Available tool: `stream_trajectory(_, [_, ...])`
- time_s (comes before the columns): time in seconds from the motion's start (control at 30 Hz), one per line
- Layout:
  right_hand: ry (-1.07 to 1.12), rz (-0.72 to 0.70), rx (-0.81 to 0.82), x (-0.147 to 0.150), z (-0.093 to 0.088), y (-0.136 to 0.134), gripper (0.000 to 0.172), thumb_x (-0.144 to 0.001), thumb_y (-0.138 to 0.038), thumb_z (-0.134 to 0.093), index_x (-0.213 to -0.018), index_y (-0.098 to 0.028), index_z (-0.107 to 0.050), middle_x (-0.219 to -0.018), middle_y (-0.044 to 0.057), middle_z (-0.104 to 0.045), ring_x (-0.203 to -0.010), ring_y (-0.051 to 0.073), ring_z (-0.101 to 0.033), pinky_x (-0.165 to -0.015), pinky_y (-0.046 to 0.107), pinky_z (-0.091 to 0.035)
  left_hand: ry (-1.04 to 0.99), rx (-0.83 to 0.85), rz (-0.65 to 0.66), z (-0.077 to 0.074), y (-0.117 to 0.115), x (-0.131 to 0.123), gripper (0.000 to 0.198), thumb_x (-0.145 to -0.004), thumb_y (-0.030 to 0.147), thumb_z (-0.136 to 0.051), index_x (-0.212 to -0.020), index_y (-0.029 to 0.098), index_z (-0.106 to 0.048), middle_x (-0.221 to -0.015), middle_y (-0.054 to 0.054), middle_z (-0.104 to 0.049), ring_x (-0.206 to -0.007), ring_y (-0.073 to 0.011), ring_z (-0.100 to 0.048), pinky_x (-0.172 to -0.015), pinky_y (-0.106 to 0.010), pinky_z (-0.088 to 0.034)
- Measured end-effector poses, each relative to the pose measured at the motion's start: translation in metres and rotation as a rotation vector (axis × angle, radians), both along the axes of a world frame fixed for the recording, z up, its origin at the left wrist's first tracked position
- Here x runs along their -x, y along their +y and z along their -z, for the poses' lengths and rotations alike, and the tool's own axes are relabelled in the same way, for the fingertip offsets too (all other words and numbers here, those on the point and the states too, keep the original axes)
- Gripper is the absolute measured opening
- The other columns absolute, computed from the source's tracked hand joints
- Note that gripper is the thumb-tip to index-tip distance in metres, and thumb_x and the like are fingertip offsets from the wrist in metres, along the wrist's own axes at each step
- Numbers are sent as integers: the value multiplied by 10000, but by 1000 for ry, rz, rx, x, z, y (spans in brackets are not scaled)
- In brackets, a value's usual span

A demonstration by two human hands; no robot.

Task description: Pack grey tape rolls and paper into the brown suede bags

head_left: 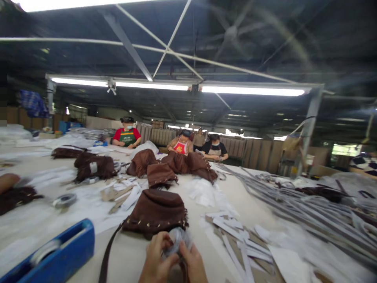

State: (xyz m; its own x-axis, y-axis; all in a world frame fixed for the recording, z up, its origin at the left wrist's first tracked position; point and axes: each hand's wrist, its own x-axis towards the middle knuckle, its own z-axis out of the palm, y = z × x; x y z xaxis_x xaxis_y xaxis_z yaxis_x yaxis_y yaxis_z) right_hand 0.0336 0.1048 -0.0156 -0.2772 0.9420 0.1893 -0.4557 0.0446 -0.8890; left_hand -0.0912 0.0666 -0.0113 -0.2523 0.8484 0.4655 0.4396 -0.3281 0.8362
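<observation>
In the head view's lower middle, my left hand (157, 255) and my right hand (193, 261) are closed on a grey, translucent wrapping (178, 237). It is blurred, and what lies inside it I cannot make out. A brown strap shows below it between my hands. Just beyond my fingers lies a brown fringed bag (157, 208) with metal eyelets along its edge, its long strap (108, 249) trailing to the left.
A blue tape dispenser (64, 251) stands at lower left, with a grey roll (64, 200) behind it. Paper strips (238, 236) and long grey strips (273, 196) lie right. More brown bags (160, 175) stand ahead. Several people (127, 135) work across the table; an arm (8, 181) enters left.
</observation>
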Motion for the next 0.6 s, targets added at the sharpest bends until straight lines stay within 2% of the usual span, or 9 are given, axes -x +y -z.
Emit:
stream_trajectory(0.1, [-20, 100, 17, 1, 0, -6, 462, -709, -563, -707, -977, -194, -635, -905, 20, -684, -910, 198, -614, -815, 291, -477, -116, 85, 84, -14, -2, -4, 284, -641, 278, -644, -905, 176, -637, -887, -48, -630, -857, -217, -587, -804, -319, -476])
stream_trajectory(0.2, [-170, 181, -24, -1, -8, -10, 472, -729, -592, -667, -966, -185, -641, -806, 2, -661, -702, 150, -575, -609, 234, -463, -274, 145, 220, -21, -2, -6, 254, -628, 241, -626, -869, 162, -622, -754, -10, -592, -765, -183, -564, -712, -280, -462])
stream_trajectory(0.3, [-251, 239, -22, 2, -12, -12, 512, -706, -662, -631, -870, -177, -635, -637, -32, -579, -494, 105, -451, -437, 222, -366, -412, 177, 343, -23, -4, -7, 268, -624, 252, -629, -874, 155, -610, -669, 17, -570, -684, -157, -542, -648, -258, -436])
stream_trajectory(0.4, [-274, 254, 43, 5, -8, -13, 550, -649, -712, -637, -814, -188, -605, -580, -45, -529, -471, 109, -441, -429, 233, -370, -418, 192, 315, -25, -5, -5, 269, -613, 263, -645, -857, 152, -629, -662, 19, -576, -681, -152, -528, -653, -258, -421])
stream_trajectory(0.47, [-329, 184, 107, 0, -5, -14, 560, -644, -722, -630, -842, -200, -596, -590, -34, -545, -481, 128, -468, -435, 250, -379, -357, 208, 278, -26, -5, -2, 265, -614, 270, -643, -848, 147, -653, -658, 16, -576, -691, -159, -520, -665, -264, -414])
stream_trajectory(0.53, [-482, 96, 155, -13, -8, -15, 531, -722, -720, -547, -828, -202, -598, -589, -12, -559, -474, 145, -482, -433, 267, -364, -264, 234, 241, -27, -6, 2, 264, -630, 268, -626, -859, 146, -676, -673, 8, -582, -722, -174, -523, -696, -277, -413])
stream_trajectory(0.57, [-597, 111, 130, -22, -11, -15, 507, -776, -699, -493, -795, -204, -598, -584, -2, -561, -479, 154, -492, -445, 277, -362, -211, 246, 215, -28, -6, 3, 264, -638, 262, -615, -867, 151, -685, -696, 2, -588, -749, -185, -528, -722, -284, -414])
stream_trajectory(0.6, [-724, 185, 56, -32, -17, -15, 482, -823, -662, -452, -759, -207, -596, -592, 11, -568, -507, 168, -511, -476, 292, -373, -156, 254, 186, -28, -7, 5, 263, -644, 252, -604, -874, 160, -692, -732, -5, -594, -785, -195, -533, -752, -291, -413])
